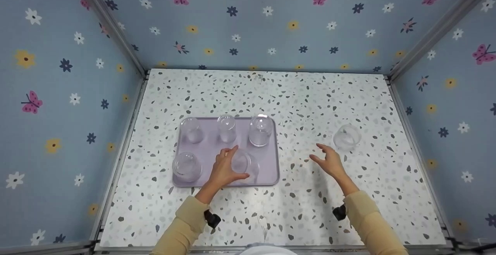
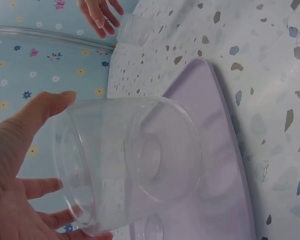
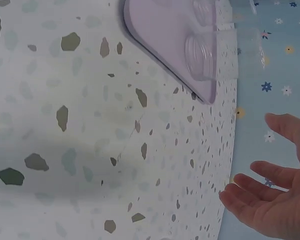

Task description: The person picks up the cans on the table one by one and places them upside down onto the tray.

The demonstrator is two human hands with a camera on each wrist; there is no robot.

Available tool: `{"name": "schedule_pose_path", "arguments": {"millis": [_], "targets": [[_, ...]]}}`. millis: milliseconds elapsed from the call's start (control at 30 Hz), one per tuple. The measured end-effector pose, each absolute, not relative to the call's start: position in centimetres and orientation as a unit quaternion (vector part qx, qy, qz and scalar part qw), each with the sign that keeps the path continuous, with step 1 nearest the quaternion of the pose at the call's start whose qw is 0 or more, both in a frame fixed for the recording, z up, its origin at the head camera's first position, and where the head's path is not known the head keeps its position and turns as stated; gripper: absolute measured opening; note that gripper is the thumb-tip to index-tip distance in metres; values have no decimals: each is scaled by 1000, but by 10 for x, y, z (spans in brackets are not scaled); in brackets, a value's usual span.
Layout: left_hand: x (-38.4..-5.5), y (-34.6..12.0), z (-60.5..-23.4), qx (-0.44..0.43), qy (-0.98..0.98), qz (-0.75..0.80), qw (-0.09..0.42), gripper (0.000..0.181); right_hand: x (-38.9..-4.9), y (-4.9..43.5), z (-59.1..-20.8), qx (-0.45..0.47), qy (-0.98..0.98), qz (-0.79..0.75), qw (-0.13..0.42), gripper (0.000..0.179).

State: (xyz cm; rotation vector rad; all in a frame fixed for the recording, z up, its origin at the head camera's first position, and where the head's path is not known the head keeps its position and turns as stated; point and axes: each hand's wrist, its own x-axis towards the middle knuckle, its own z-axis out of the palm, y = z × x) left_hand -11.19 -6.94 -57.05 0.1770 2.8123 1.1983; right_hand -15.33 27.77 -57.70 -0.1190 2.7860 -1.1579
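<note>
My left hand holds a clear cup near the right front part of the lilac tray. In the left wrist view, the thumb lies at one side of the cup's upper edge and the fingers reach round the other. Whether its base touches the tray is hard to tell. My right hand is over the table with fingers parted and nothing in its grasp. Nearest to it, a little beyond and apart, a clear cup stands on the table.
Along the tray's back row stand a clear container, a narrow one and a wider one. A round clear container is at its front left. Patterned blue walls border the speckled table.
</note>
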Motion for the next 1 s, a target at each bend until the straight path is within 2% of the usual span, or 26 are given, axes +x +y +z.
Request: {"name": "schedule_pose_path", "arguments": {"millis": [467, 1000], "targets": [[-121, -79, -575, 28, 939, 335, 78, 94, -181, 311, -570, -32, 955, -292, 49, 57], [-133, -84, -579, 16, 949, 304, 86, 95, -207, 340, -576, 56, 961, -261, 73, 69]]}}
